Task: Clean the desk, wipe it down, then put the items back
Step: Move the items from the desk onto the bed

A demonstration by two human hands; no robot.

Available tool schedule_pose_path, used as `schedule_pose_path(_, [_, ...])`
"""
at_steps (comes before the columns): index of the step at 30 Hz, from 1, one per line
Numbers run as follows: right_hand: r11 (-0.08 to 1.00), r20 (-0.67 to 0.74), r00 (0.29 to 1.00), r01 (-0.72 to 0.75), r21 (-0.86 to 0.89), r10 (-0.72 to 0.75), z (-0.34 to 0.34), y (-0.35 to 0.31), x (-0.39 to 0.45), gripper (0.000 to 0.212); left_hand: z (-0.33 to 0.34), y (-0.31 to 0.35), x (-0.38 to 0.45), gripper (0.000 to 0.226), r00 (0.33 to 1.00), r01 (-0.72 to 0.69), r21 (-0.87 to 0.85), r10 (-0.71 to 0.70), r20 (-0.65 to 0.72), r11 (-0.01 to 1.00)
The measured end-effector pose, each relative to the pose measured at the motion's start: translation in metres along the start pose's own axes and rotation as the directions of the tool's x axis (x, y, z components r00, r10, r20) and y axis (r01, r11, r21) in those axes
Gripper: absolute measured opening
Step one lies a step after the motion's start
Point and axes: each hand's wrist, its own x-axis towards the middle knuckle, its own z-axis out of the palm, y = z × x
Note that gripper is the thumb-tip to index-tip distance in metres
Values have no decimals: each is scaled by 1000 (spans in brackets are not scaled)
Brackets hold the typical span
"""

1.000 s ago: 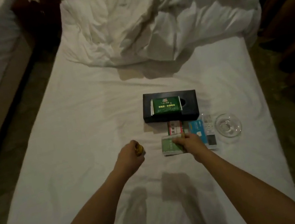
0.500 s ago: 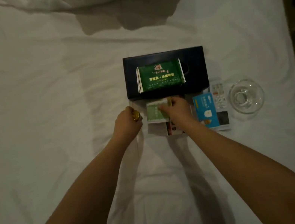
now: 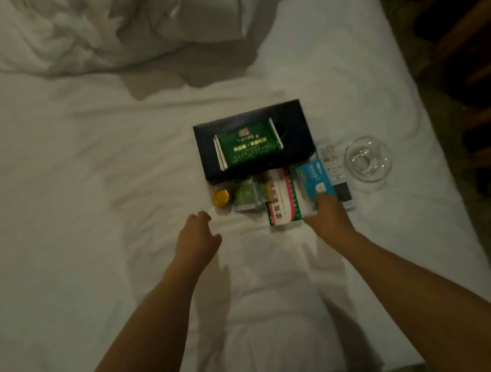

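Looks like a bedroom, maybe a hotel room: a bed [image 3: 47, 220] with a plain white sheet, a rumpled white duvet [image 3: 142, 17] at the far end, and dark wood furniture [image 3: 475, 47] alongside. A remote [image 3: 331, 160] and glass ashtray [image 3: 367, 159] lie on the sheet.

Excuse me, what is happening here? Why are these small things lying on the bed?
A person is laying small items out on a white bed sheet. The left hand is open and holds nothing, just near a yellow round tin. The right hand touches the near end of a blue card, beside a red and green box. A black box with a green packet on top, a remote control and a glass ashtray lie close by.
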Motion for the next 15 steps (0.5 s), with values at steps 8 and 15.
schedule_pose_path(8, [995, -69, 997, -48, -90, 42, -78, 42, -131, 49, -35, 82, -80, 39, 940, -334, 291, 340, 33, 896])
schedule_pose_path(15, [973, -243, 958, -187, -133, 151, -146, 147, -246, 40, 34, 215, -196, 43, 709, -694, 349, 681, 180, 630])
